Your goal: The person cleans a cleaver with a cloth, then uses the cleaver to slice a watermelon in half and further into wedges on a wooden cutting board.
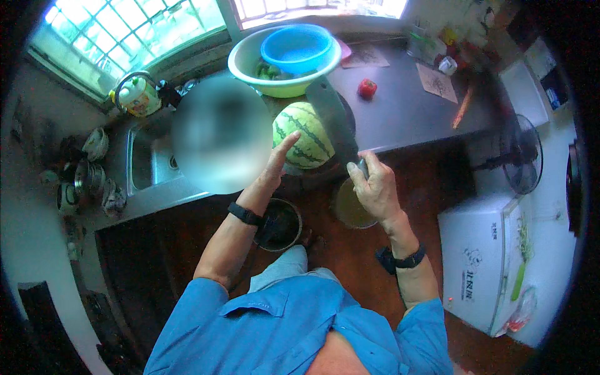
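Note:
A round watermelon point(305, 149), pale green with dark jagged stripes, sits at the counter's front. My left hand point(277, 161) holds it by its left side, thumb lying along the rind. A blurred round patch covers the rest of that hand's fingers. In my right hand point(376, 187) is the handle of a large dark cleaver. Its broad blade point(332, 117) stands up at the melon's right side, overlapping it in view; whether blade and rind touch, I cannot tell.
Behind the melon, a pale green basin point(243, 77) holds green vegetables and a blue bowl point(297, 49). A red pepper point(367, 89) lies on the metal counter point(398, 110). Left is a sink point(140, 161); two buckets stand below. A white foam box point(471, 262) is at right.

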Tool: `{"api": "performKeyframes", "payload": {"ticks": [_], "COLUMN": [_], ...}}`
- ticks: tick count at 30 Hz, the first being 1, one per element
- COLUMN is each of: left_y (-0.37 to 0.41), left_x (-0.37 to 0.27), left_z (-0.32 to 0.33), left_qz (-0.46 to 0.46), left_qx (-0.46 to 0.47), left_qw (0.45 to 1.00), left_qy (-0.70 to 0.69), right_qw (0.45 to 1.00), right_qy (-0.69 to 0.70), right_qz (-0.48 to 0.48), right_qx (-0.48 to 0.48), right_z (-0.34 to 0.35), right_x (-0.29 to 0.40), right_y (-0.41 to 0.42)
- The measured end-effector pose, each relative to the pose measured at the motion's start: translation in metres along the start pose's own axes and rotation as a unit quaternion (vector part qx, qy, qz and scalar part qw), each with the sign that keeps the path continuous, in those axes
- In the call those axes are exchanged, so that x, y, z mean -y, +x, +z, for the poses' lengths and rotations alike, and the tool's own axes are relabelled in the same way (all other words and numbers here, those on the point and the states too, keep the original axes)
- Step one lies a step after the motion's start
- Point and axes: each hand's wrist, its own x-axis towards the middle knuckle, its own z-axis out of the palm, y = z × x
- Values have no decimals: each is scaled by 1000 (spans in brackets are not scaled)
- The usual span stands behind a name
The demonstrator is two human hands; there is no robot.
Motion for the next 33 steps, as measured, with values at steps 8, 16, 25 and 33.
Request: {"api": "performKeyframes", "payload": {"ticks": [8, 16, 25, 33], "left_y": [15, 47, 44, 46], "left_x": [6, 21, 2, 1], "left_z": [3, -9, -1, 7], "left_qz": [103, 135, 122, 110], "left_qx": [-2, -62, -19, -17], "left_qw": [991, 986, 989, 990], "left_qy": [-89, -78, -83, -85], "right_qw": [990, 987, 986, 990], "right_qy": [-119, -118, -110, -80], "right_qz": [-40, -43, -52, -42], "right_qx": [68, 102, 113, 110], "right_z": [-4, 8, -6, -8], "right_x": [7, 7, -3, -9], "right_y": [40, 62, 68, 69]}}
